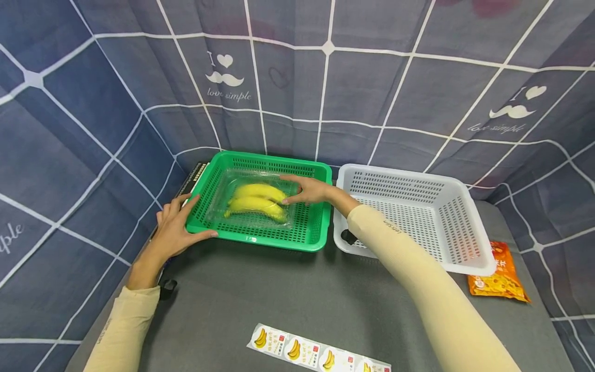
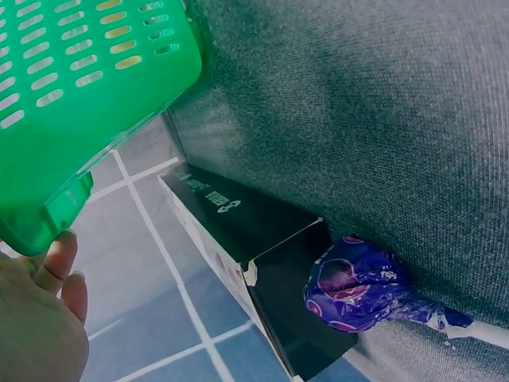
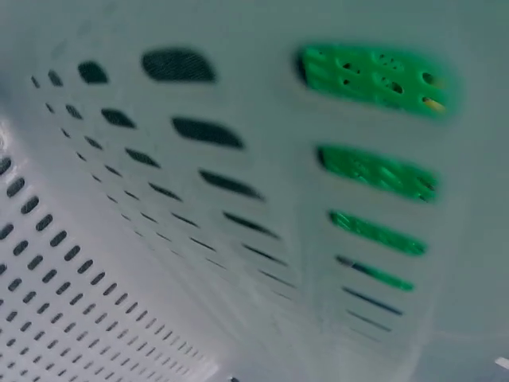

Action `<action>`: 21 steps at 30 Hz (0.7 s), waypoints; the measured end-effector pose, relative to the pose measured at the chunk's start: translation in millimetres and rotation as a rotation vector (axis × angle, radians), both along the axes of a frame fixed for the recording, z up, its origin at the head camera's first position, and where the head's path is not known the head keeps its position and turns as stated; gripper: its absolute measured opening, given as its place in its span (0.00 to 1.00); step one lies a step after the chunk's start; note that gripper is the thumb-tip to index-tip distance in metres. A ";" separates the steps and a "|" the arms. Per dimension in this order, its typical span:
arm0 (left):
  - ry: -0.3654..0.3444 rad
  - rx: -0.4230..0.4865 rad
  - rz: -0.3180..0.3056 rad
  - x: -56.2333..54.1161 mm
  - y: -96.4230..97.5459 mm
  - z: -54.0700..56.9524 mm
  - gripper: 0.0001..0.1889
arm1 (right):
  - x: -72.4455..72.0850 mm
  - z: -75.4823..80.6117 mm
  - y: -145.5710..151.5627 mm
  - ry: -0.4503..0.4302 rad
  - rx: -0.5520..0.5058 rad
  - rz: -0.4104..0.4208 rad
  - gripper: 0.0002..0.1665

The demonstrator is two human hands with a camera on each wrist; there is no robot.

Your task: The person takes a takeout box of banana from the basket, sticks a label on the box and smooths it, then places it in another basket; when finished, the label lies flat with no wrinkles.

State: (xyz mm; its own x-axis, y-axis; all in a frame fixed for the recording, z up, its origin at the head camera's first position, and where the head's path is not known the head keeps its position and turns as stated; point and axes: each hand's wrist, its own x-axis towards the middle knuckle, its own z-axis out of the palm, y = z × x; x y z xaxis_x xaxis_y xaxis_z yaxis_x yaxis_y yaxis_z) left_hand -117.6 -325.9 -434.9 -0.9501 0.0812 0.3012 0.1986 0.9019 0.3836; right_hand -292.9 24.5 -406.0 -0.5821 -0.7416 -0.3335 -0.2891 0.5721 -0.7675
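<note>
A clear plastic box with yellow bananas in it lies inside the green basket. My right hand reaches over the basket, its index finger and thumb extended at the box's right end. At the basket's left front corner, my left hand has its thumb along the front rim and its index fingertip at the left rim. Its other fingers spread outside the corner. The left wrist view shows fingertips right at the basket's rim. The right hand is out of sight in the right wrist view.
A white basket stands right of the green one, under the right forearm. Beside it lies an orange snack bag. A banana sticker strip lies in front. A black box and a purple-wrapped lollipop lie at left.
</note>
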 end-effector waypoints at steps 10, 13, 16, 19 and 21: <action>-0.002 0.012 -0.005 1.1 0.9 0.2 0.57 | -0.8 4.1 9.1 -0.317 -0.311 -0.234 0.47; 0.002 0.010 -0.008 -0.6 1.3 0.4 0.57 | -1.8 7.1 13.5 -0.345 -0.367 -0.278 0.46; -0.005 0.010 -0.003 -1.1 1.5 -0.1 0.56 | -0.9 13.0 19.2 -0.346 -0.403 -0.308 0.44; -0.022 0.011 0.006 0.5 1.6 -1.0 0.56 | 3.7 22.2 27.1 -0.334 -0.423 -0.337 0.43; -0.031 0.014 0.013 2.2 0.7 -1.7 0.56 | 9.0 29.0 33.4 -0.329 -0.433 -0.356 0.43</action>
